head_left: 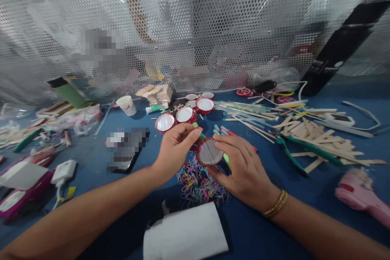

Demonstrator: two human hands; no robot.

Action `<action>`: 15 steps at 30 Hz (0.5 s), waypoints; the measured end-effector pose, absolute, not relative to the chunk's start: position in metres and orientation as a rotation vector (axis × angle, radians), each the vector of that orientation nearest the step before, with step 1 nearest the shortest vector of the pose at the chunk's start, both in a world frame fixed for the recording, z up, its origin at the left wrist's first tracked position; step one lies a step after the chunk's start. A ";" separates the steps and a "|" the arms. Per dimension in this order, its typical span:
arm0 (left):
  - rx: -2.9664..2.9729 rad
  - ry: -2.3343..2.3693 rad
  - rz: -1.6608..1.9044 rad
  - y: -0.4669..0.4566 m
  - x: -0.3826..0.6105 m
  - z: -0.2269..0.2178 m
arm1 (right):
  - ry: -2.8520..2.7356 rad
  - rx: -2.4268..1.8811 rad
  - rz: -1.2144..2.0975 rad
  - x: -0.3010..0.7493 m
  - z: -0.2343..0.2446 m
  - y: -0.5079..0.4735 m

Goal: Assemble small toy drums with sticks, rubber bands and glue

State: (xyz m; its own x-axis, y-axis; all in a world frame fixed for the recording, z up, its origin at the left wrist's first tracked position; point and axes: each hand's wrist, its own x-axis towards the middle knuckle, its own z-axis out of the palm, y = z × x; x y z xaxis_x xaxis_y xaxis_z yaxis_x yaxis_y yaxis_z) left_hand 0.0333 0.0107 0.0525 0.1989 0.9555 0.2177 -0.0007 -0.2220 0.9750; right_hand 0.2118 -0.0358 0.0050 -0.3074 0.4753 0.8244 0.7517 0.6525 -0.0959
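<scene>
Between my hands is a small round disc (209, 152) with a red rim and a pale face crossed by thin lines. My left hand (175, 148) pinches the green piece (201, 136) at the disc's upper edge. Fingers of my right hand (243, 164) grip the disc's rim from the right, with the thumb below. Under the disc lies a tangled heap of coloured rubber bands (201, 185). Similar red-rimmed discs (185, 114) stand grouped behind my hands. Pastel tubes (224, 131) and a bright green item, partly covered by my right hand, lie close by.
A white sheet (185, 233) lies in front. To the right are wooden sticks (323, 140), green-handled pliers (292, 156) and a pink glue gun (359, 191). A phone (129, 150), paper cup (126, 105) and white adapter (63, 172) sit left. Perforated metal mesh (213, 20) borders the back.
</scene>
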 end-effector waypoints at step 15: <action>1.149 0.808 1.209 0.015 0.030 0.051 | -1.761 -1.065 -0.252 0.221 0.017 -0.035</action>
